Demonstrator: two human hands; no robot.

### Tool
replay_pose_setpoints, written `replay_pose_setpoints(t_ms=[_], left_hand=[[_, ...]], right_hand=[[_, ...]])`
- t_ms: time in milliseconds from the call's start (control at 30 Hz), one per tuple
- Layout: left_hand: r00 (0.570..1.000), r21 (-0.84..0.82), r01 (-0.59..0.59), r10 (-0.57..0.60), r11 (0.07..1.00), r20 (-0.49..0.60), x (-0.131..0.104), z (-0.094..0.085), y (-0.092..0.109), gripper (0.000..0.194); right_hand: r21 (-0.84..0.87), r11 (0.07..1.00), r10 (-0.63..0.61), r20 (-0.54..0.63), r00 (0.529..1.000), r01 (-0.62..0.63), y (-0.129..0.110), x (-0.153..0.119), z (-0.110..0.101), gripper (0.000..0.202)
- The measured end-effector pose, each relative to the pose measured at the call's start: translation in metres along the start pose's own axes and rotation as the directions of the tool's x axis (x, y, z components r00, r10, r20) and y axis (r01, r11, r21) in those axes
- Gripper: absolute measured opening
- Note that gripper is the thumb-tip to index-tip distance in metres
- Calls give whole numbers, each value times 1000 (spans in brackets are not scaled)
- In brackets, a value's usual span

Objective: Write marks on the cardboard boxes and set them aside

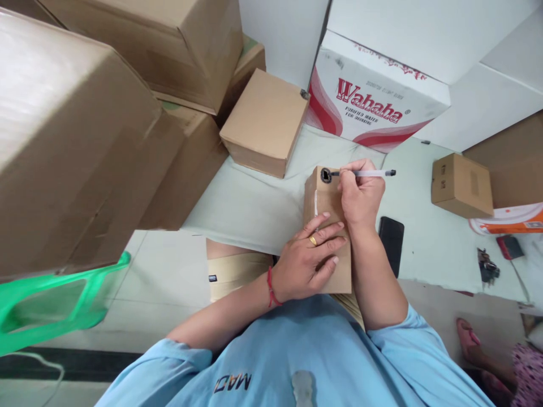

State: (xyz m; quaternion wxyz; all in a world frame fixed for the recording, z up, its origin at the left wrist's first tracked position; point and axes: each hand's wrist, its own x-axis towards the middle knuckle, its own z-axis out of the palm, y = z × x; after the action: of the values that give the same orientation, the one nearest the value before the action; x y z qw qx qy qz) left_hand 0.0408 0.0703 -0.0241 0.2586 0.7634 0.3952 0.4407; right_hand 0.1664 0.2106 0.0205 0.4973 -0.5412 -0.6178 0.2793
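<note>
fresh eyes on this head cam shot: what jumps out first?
Probably the white carton with big red Wahaha lettering, at the back of the table. Next, at centre, the right hand holds a pen by a dark ring-shaped mark on a cardboard box, the left hand resting on it. The bright green plastic at lower left also stands out.

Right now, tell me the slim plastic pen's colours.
The pen has a whitish barrel and black end; best in the head view.
</note>
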Motion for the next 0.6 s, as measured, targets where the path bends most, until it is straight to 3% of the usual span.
replay_pose_setpoints(t_ms=[200,600], left_hand=[[1000,4,-4,4,1000,-10,0,1,-1,39],[1000,-8,11,-11,1000,-1,1,1,0,39]], right_hand=[[17,1000,11,80,997,-13,0,4,2,11],[-64,997,30,-82,996,-35,-1,3,3,7]])
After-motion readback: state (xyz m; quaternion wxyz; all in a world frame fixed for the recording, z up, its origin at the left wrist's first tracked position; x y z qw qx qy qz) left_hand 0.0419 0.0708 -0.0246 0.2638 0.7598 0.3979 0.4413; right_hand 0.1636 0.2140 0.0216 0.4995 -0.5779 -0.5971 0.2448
